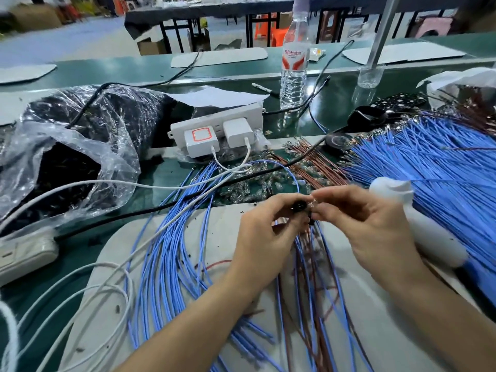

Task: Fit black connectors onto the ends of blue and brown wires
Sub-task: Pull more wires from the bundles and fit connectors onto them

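My left hand (264, 237) pinches a small black connector (298, 206) between thumb and fingers at the middle of the view. My right hand (367, 224) pinches the metal-tipped end of a blue wire (291, 175) right against that connector; the wire loops up and back behind my hands. Finished blue and brown wires (311, 264) hang down below my hands. Loose blue wires (171, 251) lie fanned on the white mat (112, 264) to the left. A large bundle of blue wires (434, 157) lies at the right, with brown wires (316, 162) beside it.
A clear plastic bag of black parts (67, 157) sits at the left. A white power strip with chargers (217, 132) stands behind the work area, white cables trailing from it. A water bottle (294, 65) stands farther back. A white bottle (418, 221) lies by my right hand.
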Action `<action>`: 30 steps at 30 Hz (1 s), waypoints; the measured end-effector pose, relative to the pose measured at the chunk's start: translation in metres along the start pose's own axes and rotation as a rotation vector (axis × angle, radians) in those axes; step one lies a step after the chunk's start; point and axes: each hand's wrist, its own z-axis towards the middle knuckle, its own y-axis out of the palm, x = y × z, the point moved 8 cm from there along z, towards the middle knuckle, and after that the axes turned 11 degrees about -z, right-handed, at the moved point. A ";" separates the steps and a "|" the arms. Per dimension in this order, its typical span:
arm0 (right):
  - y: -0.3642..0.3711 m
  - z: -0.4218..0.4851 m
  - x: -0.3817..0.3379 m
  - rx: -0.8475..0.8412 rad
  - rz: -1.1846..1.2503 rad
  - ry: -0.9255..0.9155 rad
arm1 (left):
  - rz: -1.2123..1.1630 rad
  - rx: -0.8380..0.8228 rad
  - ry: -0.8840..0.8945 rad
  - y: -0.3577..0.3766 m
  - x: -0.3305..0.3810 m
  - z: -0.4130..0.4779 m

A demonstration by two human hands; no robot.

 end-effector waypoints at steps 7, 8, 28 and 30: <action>-0.007 -0.005 -0.010 0.094 -0.129 -0.110 | -0.020 -0.009 0.009 0.001 -0.001 0.000; -0.006 -0.006 -0.011 0.093 -0.144 -0.125 | -0.027 -0.006 0.009 0.001 -0.001 0.000; 0.004 -0.013 -0.025 0.030 -0.282 -0.325 | -0.063 0.000 0.060 -0.002 0.010 0.001; 0.004 -0.014 -0.025 0.047 -0.315 -0.347 | -0.064 0.006 0.060 -0.001 0.011 0.000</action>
